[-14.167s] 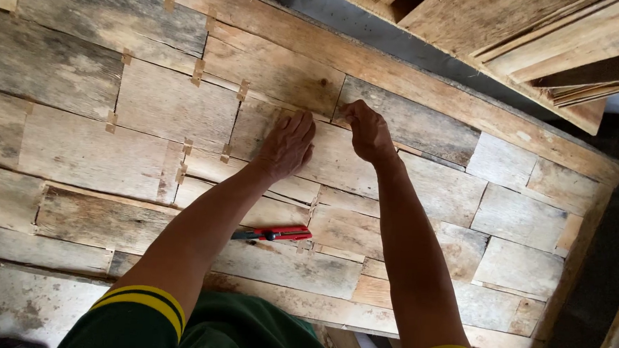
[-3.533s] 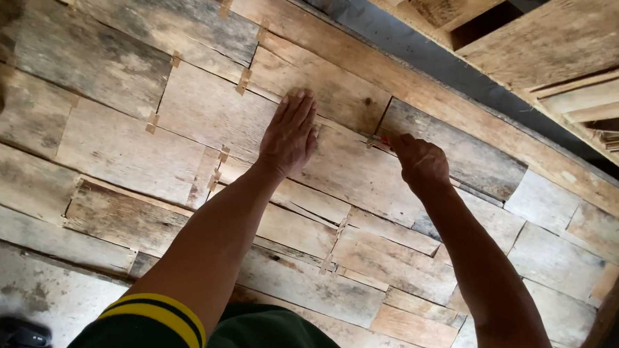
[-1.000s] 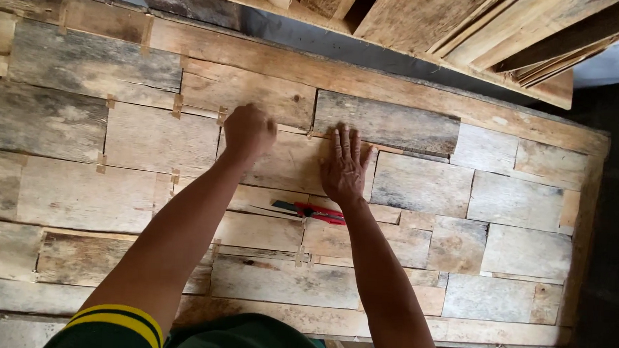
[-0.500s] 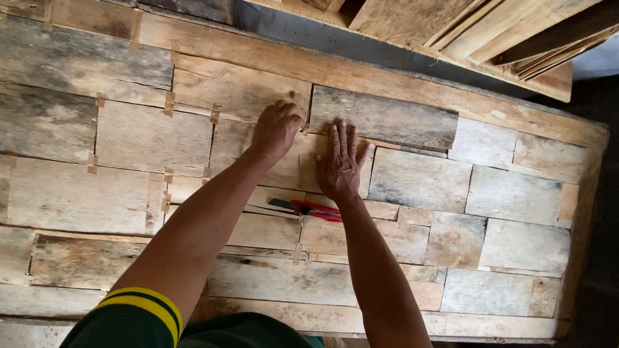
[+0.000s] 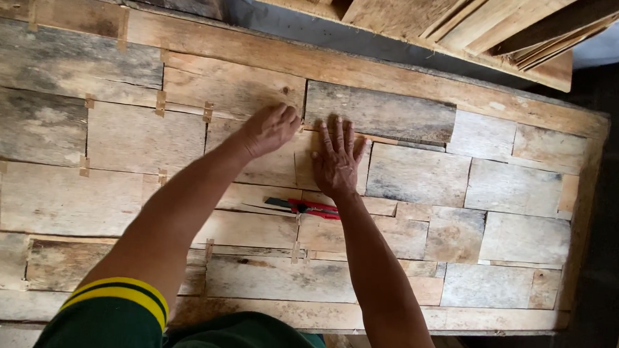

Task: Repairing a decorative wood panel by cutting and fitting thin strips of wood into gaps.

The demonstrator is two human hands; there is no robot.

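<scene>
Item: wooden panel [image 5: 58, 198], large, assembled from weathered rectangular boards in staggered rows, lying flat and filling most of the view; small thin wood spacers sit in several joints. Left hand [image 5: 270, 129]: loosely curled, knuckles up, resting on a pale board [image 5: 254, 161] at the panel's centre, fingertips at the near left corner of a dark grey board [image 5: 380, 112] in the far row; it holds nothing that can be seen. Right hand [image 5: 336, 160]: flat, fingers spread and pointing far, palm pressed on the same pale central row, fingertips touching the near edge of the dark grey board; empty. The hands lie just beside each other, not touching. Red-handled cutting tool [image 5: 304, 207]: lies loose on the panel, just near of the right wrist, blade end pointing left. Stack of raw planks [image 5: 469, 21]: beyond the panel's far edge, at the right. Clothing: green sleeve with yellow bands [image 5: 112, 311] on the left arm.
</scene>
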